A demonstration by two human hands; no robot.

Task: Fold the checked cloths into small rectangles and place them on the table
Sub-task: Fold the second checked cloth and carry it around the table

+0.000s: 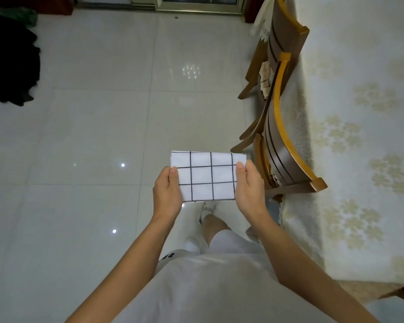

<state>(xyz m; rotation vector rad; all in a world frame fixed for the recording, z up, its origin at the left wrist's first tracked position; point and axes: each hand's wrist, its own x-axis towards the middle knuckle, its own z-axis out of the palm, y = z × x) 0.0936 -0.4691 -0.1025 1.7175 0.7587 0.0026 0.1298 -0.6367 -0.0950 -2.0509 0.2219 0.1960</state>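
Two bare hands hold one checked cloth [207,177] in mid-air, a little below the centre of the frame, over the pale glossy floor tiles [98,136]; the cloth is white with thin dark grid lines and is folded down to a small rectangle, lying roughly flat and facing up toward the camera. The left hand [167,191] grips the cloth's left edge, thumb pressed on top near the upper left corner, the other fingers tucked out of sight beneath; the right hand [248,188] pinches the right edge the same way, thumb on top near the upper right corner, fingers under the fabric. Both forearms reach up from the bottom of the frame and converge slightly toward the cloth, wrists nearly straight, backs of the hands turned outward; the far edge of the cloth seems to show a second layer peeking at its right corner, though the view is too soft to be sure. The cloth is not on the table [359,136]; that table, draped in a cream floral cover, fills the right side of the frame, with wooden chairs [282,127] pushed in along its near edge, just right of the right hand. A dark heap of fabric [9,66] lies at the upper left.
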